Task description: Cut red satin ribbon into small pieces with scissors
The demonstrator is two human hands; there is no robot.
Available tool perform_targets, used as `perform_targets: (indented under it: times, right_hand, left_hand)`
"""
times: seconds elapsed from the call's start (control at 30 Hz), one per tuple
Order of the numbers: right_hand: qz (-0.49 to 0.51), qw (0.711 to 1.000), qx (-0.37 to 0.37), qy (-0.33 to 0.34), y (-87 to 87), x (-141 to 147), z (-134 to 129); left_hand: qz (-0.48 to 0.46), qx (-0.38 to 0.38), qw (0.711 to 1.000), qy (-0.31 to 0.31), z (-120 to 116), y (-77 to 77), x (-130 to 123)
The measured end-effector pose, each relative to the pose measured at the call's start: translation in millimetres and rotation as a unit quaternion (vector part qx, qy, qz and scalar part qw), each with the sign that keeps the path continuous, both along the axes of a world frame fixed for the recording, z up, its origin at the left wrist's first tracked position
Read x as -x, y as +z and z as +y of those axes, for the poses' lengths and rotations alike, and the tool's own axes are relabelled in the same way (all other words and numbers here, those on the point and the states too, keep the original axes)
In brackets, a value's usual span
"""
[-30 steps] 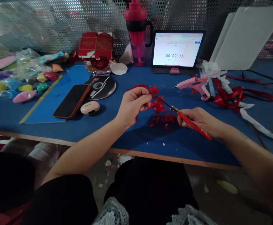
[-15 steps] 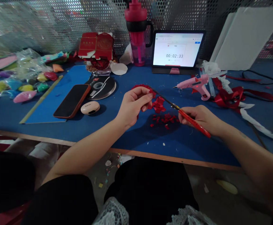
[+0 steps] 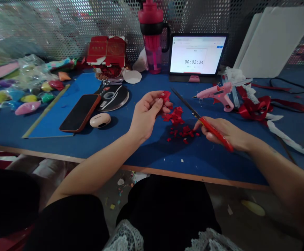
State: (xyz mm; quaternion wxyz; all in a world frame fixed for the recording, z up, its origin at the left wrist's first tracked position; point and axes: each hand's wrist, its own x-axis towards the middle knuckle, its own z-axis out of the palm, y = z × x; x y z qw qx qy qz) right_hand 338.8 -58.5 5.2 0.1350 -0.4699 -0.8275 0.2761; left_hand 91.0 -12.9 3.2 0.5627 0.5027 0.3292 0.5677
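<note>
My left hand (image 3: 147, 113) pinches a small piece of red ribbon (image 3: 166, 96) between thumb and fingers, above the blue table mat. My right hand (image 3: 220, 131) is closed round the red handles of the scissors (image 3: 214, 132). The scissor blades look closed and point up and left, with a gap between their tips and the ribbon piece. Between and below the hands lies a pile of larger red pieces (image 3: 176, 115). Nearer to me are small red scraps (image 3: 185, 131) on the mat, close to my right fingertips.
A pink glue gun (image 3: 220, 93) and red ribbon (image 3: 258, 108) lie at right. Behind stand a tablet (image 3: 197, 55) and a pink bottle (image 3: 153, 38). To the left are a ribbon spool (image 3: 118, 97), a beige case (image 3: 100, 120), a phone (image 3: 80, 113) and wrapped colourful lumps (image 3: 28, 98).
The scissor blades have come away from the red ribbon in my left hand. The long red strip there is no longer seen; a small piece shows at my fingertips.
</note>
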Motion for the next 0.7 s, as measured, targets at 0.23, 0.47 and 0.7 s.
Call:
perform_targets:
  times: [0.23, 0.47, 0.7]
  right_hand:
    - [-0.046, 0.999, 0.005, 0.013, -2.6, 2.4, -0.6]
    - [-0.048, 0.999, -0.004, 0.022, -1.8, 4.3, -0.8]
    - [-0.019, 0.999, 0.042, 0.001, 5.9, 8.3, -2.8]
  left_hand:
    - [0.007, 0.025, 1.0, 0.0, -3.1, 3.1, -1.3]
    - [0.025, 0.015, 0.999, -0.032, -6.0, 2.5, -1.9]
    - [0.013, 0.023, 0.998, -0.057, -7.0, 3.9, -0.4]
